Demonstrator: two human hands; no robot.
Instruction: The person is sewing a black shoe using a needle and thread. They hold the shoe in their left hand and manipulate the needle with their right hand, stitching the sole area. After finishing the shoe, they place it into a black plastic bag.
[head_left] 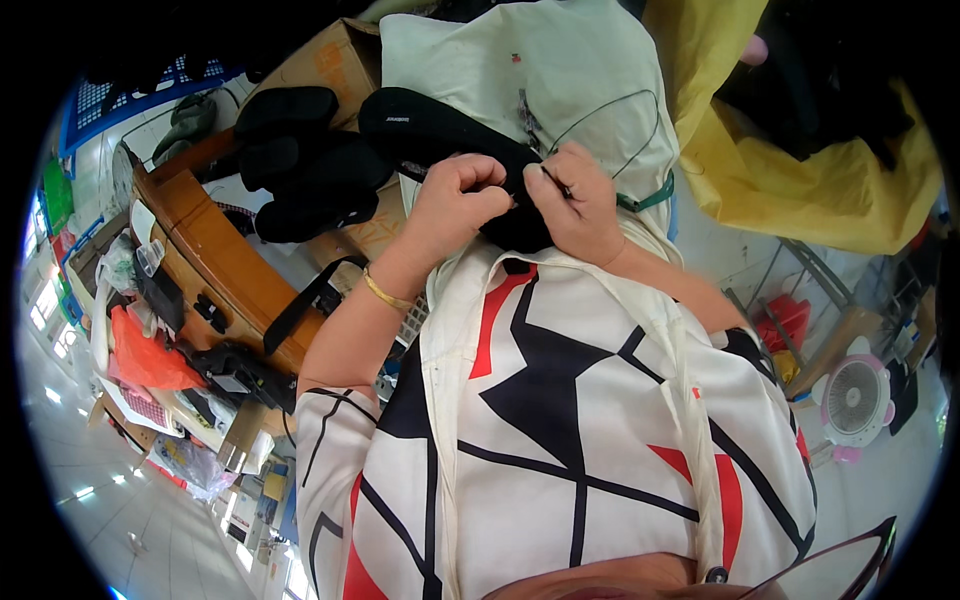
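Across my lap, on a pale cloth (600, 50), lies a long black padded piece (430, 122) with a rounded end and a small light label. My left hand (462, 198) is closed over its near side, thumb and forefinger pinched together; what is between them is hidden. Just to the right, my right hand (580, 210) is closed too, its thumb and fingers pinching a small dark thing against the black piece. A thin dark cord (657, 115) loops out on the cloth beyond that hand. Dark green strap (650, 200) lies at its right.
Several similar black padded pieces (290, 165) are piled at the left, beside a cardboard box (335, 65) and a brown wooden table (225, 260). A yellow sack (780, 215) with black material stands at the right. Below it is a white and pink fan (855, 400).
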